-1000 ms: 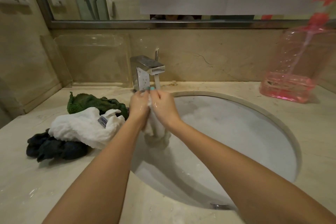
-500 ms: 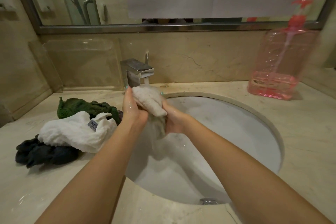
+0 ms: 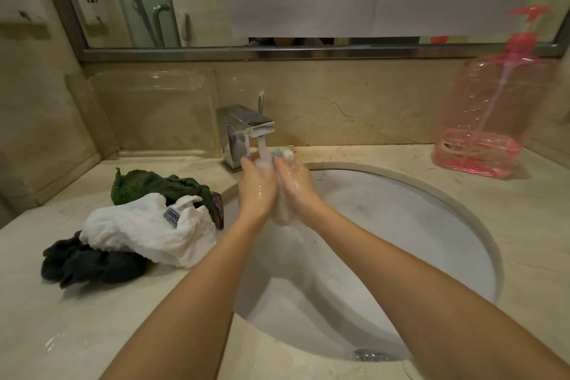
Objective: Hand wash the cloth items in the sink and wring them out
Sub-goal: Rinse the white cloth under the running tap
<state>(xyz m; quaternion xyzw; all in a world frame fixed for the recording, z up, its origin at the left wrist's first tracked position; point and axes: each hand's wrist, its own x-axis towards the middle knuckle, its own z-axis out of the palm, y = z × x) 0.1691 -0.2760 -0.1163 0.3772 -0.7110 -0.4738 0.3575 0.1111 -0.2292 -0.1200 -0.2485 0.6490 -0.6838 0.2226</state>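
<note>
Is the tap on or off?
On: water pours from the tap onto the white cloth held between the left hand and right hand.

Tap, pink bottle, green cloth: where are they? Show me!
Tap (image 3: 244, 117): head view, on its shiny top.
Pink bottle (image 3: 499, 102): head view, on its see-through body.
Green cloth (image 3: 152, 185): head view, on its fuzzy middle.

Both bare forearms reach forward and converge, so the left hand (image 3: 257, 187) and right hand (image 3: 295, 184) meet palm to palm, backs turned outward and fingers pointing away from the body. Between them they clasp a white cloth (image 3: 282, 216), whose bunched end hangs out below the heels of the hands. Both hands glisten wet, and a teal-painted nail shows at the right hand's fingertips (image 3: 277, 154).
</note>
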